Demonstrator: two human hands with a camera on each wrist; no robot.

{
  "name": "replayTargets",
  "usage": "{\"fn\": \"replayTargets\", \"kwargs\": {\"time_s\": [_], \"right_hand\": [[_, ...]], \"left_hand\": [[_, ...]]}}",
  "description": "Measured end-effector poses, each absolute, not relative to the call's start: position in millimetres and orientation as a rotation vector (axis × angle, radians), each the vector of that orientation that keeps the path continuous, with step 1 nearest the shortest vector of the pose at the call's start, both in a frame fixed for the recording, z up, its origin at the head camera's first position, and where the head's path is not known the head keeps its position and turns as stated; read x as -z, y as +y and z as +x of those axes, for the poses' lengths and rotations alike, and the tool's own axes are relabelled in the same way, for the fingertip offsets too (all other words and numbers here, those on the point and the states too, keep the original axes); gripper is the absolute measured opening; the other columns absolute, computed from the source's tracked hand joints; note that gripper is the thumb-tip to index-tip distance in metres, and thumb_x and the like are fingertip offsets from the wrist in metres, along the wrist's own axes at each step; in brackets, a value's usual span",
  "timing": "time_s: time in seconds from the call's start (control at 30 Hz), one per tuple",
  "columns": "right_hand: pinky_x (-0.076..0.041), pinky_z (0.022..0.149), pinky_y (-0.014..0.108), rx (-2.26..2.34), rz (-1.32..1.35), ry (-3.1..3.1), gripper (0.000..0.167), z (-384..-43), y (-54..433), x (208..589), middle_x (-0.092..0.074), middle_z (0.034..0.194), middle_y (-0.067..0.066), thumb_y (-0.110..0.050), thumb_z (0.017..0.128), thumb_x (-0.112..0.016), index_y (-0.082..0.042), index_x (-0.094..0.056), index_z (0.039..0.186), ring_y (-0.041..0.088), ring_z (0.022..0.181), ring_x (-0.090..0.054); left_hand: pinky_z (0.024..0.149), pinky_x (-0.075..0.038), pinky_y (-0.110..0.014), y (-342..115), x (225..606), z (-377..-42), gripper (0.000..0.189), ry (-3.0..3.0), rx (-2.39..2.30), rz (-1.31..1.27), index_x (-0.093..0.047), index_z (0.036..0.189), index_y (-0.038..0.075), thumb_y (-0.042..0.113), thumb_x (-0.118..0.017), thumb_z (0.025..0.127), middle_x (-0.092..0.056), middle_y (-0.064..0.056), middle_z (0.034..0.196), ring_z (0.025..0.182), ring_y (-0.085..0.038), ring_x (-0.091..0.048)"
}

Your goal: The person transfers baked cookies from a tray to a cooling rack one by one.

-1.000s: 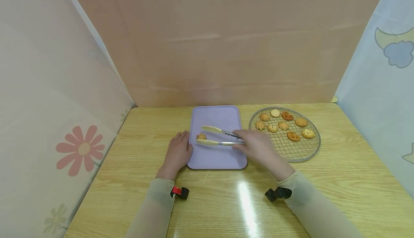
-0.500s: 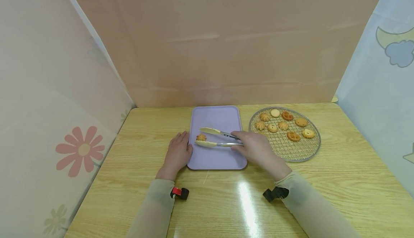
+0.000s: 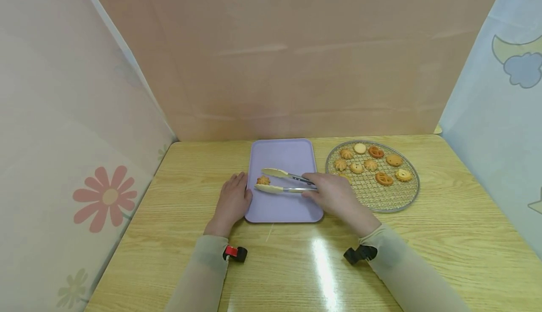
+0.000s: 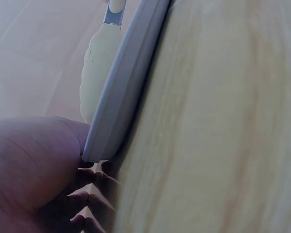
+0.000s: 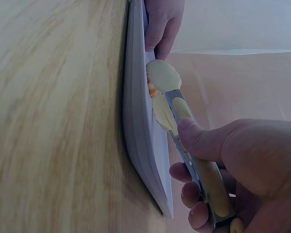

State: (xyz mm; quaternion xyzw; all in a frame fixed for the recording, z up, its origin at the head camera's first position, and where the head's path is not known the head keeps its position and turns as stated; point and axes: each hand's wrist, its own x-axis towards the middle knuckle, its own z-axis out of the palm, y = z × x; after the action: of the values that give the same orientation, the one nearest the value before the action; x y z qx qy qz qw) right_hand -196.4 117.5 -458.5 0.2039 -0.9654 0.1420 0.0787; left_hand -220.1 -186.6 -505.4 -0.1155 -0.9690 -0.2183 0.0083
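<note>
My right hand grips a pair of metal tongs with cream scalloped tips, thumb on one arm and fingers curled on the other. The tongs reach left over the lilac tray, their tips spread apart. A flower-shaped cookie lies on the tray's left side, between the tips and closest to the near one. At the tray's left edge, my left hand holds the rim: the thumb is over it, the fingers outside it, down by the table.
To the tray's right is a round wire rack bearing several cookies of mixed shapes, among them a pretzel-shaped one; my right hand overlaps its left edge. A brown panel rises behind the wooden table. Patterned sheets flank both sides.
My right hand and the tongs have shifted slightly left and nearer to me, showing more of the cookie between the tips. My left hand and the tray have stayed put.
</note>
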Motion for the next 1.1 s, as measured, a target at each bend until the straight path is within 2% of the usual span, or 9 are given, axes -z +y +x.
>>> {"fn": "replayTargets", "kwargs": {"time_s": [0.23, 1.1], "right_hand": [[-0.062, 0.068, 0.048, -0.418, 0.597, -2.894, 0.049, -197.5, 118.1, 460.3, -0.082, 0.114, 0.006, -0.037, 0.092, -0.091, -0.018, -0.077, 0.135, 0.029, 0.093, -0.079], [-0.059, 0.063, 0.043, -0.444, 0.587, -2.895, 0.045, -197.7, 118.9, 461.2, -0.082, 0.107, 0.004, -0.035, 0.093, -0.091, -0.018, -0.078, 0.133, 0.023, 0.084, -0.076]], "left_hand": [[0.133, -0.024, -0.061, -186.9, 506.8, -220.9, 0.057, -3.022, 0.697, -0.360, -0.047, 0.163, -0.007, 0.017, -0.056, 0.112, -0.044, -0.026, 0.170, 0.162, -0.046, -0.033], [0.133, -0.023, -0.062, -187.3, 508.6, -221.6, 0.056, -3.015, 0.718, -0.352, -0.047, 0.163, -0.005, 0.017, -0.055, 0.113, -0.044, -0.025, 0.170, 0.162, -0.045, -0.033]]}}
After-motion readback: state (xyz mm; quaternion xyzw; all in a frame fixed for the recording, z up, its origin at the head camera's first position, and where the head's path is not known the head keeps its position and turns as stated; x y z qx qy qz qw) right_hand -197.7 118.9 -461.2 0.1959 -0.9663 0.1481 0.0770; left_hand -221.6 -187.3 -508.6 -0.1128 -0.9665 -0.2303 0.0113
